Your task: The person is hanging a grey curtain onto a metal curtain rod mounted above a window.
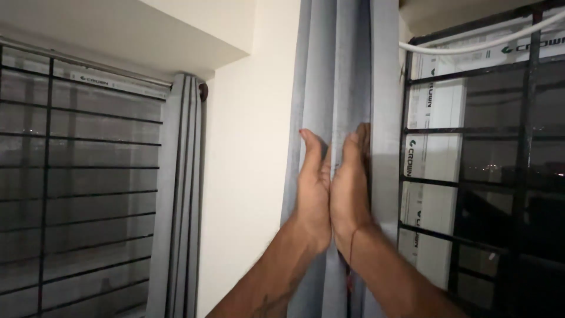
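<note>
Your left hand (313,191) and right hand (350,185) are raised side by side, heels touching, both against the gathered grey curtain (341,70) straight ahead.

Left hand: fingers curl into the folds, thumb up along the fabric, grasping a pleat. Right hand: fingertips disappear behind a fold just beside the left; it looks to be gripping cloth too, though the fingers are mostly hidden. A thin red thread runs down the right wrist. Dark markings show on the left forearm near the bottom edge.

The curtain hangs bunched in a narrow column, running from above your hands to below your wrists, passing between your forearms. It is upright, pleats vertical.

Right of your right hand, just beside the curtain: a window with black metal grille bars (465,182). Behind the bars, a white window frame with protective film on it. Night outside, a few faint lights. A white cable (471,44) sags across the top, above and right of your hands.

Left of your left hand: a bare cream wall (247,176). Further left, well apart, a second grey curtain (182,194) pulled to the side of another barred window (76,188). That curtain hangs from a rod under a ceiling recess.
</note>
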